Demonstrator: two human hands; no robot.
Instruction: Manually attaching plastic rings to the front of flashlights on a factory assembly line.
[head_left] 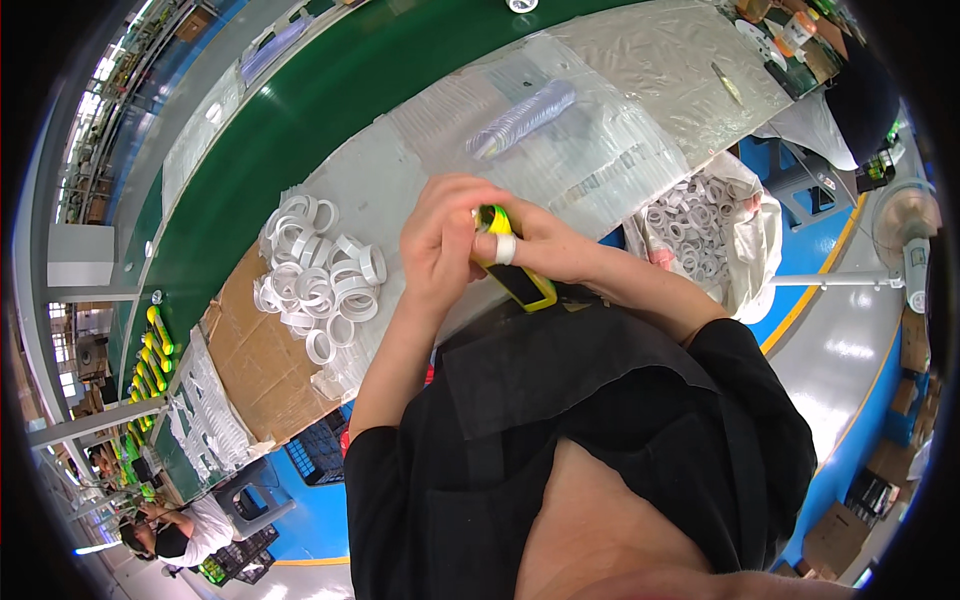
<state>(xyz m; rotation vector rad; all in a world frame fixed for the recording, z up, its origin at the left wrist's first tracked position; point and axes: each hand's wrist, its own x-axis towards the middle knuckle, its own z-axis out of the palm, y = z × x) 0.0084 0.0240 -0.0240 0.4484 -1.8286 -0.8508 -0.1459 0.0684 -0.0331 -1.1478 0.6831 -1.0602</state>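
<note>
Both hands are close together over the near edge of the table, on one long yellow-green object with a black face. Its lower end points toward my body, and its upper part is mostly hidden by my fingers. My left hand is closed around the upper end. From the other side my right hand grips the same object, with a white band around its thumb. Left of my hands lies a loose pile of white rings.
A bluish plastic-wrapped bundle lies farther back on the plastic-covered table. To the right stands a white sack full of rings. Cardboard covers the left end. Beyond runs a green belt, with several yellow-green objects at left.
</note>
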